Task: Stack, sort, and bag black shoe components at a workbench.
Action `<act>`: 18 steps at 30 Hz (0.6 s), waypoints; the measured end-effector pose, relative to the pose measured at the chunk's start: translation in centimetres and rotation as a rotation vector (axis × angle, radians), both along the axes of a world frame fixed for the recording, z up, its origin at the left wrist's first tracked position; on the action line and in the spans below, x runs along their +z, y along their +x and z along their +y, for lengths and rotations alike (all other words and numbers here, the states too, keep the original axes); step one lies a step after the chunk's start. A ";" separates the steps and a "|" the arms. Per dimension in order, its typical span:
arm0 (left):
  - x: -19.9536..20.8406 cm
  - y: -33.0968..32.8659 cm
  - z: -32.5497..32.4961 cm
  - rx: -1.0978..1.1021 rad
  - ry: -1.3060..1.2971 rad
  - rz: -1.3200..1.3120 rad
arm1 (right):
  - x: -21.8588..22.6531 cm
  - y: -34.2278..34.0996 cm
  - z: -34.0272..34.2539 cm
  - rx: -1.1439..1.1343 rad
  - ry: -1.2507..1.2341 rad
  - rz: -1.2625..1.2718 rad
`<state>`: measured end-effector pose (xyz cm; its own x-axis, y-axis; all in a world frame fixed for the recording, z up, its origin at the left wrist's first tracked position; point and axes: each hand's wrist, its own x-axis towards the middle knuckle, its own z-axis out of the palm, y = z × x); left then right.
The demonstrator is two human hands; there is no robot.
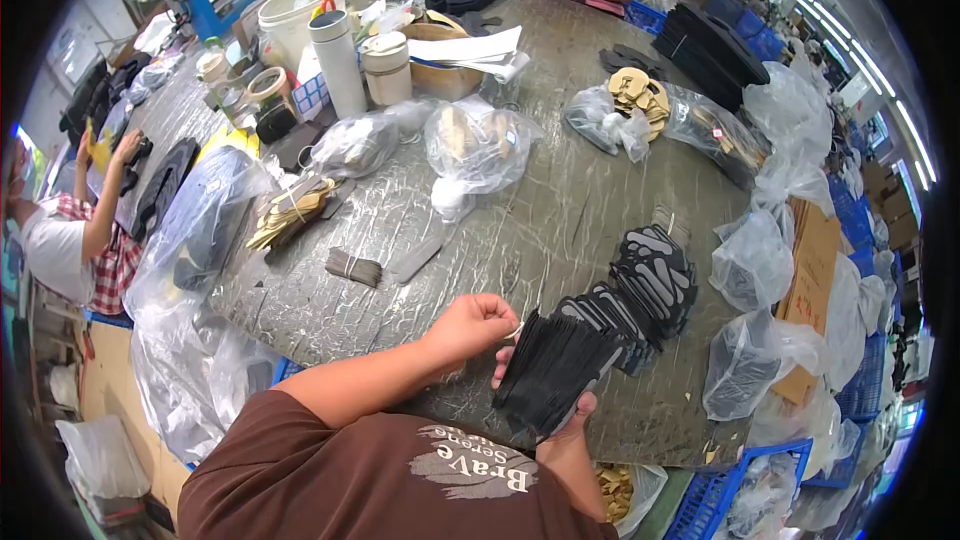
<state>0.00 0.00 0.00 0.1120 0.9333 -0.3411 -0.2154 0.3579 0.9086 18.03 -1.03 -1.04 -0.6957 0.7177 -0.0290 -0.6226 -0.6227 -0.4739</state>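
Observation:
My right hand is wrapped around a thick stack of flat black strips, held up at the table's near edge. Its thumb lies on the right side of the stack and fingertips show on the left. My left hand is closed in a pinch beside the upper left corner of that stack. A thin pale bit shows at its fingertips, too small to name. Just beyond the held stack, a row of black pieces with grey, rounded-end ovals lies fanned out on the dark table.
Banded brown strips, a loose grey strip, banded tan pieces and plastic bags lie farther off. A white bucket and tall cylinder stand behind. Black stacks sit far right. Other people work around the table.

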 end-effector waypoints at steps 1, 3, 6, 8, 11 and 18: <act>-0.2 -0.1 0.0 -0.003 -0.066 -0.122 | 0.2 -0.3 0.0 0.010 -0.002 0.059; -0.5 0.2 -0.2 -0.008 -0.133 -0.243 | 0.2 -0.3 0.1 0.016 -0.006 0.118; -0.8 0.9 -0.8 0.057 -0.032 -0.377 | 0.2 0.3 0.1 -0.017 0.039 0.104; -0.4 0.8 -0.7 0.227 0.134 -0.056 | -0.2 0.9 -0.2 -0.080 0.001 0.031; 0.5 1.1 -1.0 0.141 0.187 -0.020 | -0.4 0.7 -0.8 -0.168 0.002 -0.094; 0.4 0.8 -0.6 0.111 0.106 -0.041 | 0.0 0.1 -0.2 -0.153 -0.016 -0.052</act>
<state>0.76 -0.60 0.45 0.0180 0.9712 -0.2375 -0.2861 0.2327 0.9295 18.10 -1.26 -1.03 -0.5755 0.8144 -0.0745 -0.6858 -0.5303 -0.4985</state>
